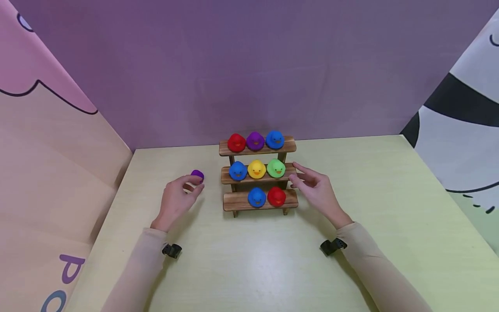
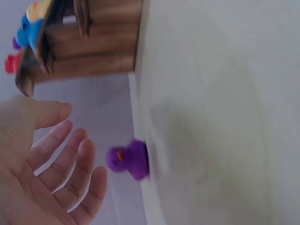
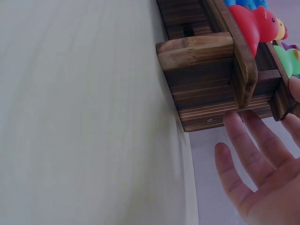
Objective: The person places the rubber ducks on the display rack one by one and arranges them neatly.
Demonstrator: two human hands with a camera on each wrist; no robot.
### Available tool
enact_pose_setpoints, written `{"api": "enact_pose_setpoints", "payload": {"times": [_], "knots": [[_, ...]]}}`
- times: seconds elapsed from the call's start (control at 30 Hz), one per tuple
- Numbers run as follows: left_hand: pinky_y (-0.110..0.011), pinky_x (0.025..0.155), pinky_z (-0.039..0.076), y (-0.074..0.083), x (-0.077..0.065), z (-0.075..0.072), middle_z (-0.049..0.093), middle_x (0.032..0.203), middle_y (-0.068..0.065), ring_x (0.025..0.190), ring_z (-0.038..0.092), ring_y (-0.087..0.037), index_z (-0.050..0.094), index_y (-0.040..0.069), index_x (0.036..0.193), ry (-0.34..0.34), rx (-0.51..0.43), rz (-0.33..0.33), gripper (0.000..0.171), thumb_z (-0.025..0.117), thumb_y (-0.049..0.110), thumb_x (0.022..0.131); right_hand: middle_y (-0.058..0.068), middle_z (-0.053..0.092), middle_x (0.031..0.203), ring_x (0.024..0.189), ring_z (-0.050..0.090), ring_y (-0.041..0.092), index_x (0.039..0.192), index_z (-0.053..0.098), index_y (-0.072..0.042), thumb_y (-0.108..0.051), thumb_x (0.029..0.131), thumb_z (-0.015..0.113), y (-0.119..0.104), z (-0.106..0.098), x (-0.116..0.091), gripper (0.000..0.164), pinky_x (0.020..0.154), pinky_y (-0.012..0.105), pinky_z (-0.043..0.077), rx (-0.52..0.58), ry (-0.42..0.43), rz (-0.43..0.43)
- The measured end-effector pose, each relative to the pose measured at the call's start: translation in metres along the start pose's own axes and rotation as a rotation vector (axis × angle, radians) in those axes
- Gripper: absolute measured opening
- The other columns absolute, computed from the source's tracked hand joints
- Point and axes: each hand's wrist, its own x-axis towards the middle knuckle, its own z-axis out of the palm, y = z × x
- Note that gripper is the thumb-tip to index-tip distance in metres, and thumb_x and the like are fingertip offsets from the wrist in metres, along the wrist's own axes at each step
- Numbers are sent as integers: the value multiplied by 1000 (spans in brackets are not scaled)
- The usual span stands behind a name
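Observation:
A purple rubber duck sits on the table left of a three-step wooden display stand. My left hand reaches over beside this duck with loosely bent fingers; a gap shows between fingertips and duck in the left wrist view. My right hand holds the right end of the stand's middle step, thumb and index finger on either side of the board. The other fingers stretch out beside the stand. Red, purple and blue ducks top the stand; blue, yellow and green ones fill the middle; a blue duck and a red duck sit lowest.
The pale table runs up to a purple backdrop. Printed cloth panels flank it, pink and beige on the left, white and black on the right. On the bottom step, bare wood shows left of the blue duck.

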Motion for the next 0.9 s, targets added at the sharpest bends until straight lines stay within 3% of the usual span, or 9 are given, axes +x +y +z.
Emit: {"api": "enact_pose_setpoints", "payload": {"times": [0.23,0.47,0.9], "knots": [[-31,69,54,-15,14,-7,77,126,-15,96,76,-32,75,9,129,31,19,-56,32,74,22,100,24,73,134,94,82,29,154,59,-13,-24,106,69,1,-1,0,50,89,14,58,3,2,-7],[-29,72,52,-27,24,-7,73,132,-18,101,76,-34,72,9,134,2,28,-126,37,74,25,101,24,72,136,95,82,30,153,59,-13,-22,106,69,3,0,0,49,88,14,58,13,-5,-15],[-31,80,49,-33,37,-2,73,133,-16,105,73,-32,69,13,141,-62,58,-131,40,72,23,102,21,68,144,98,80,35,152,60,-12,-23,105,70,1,0,1,49,89,14,58,16,2,-21]]}}
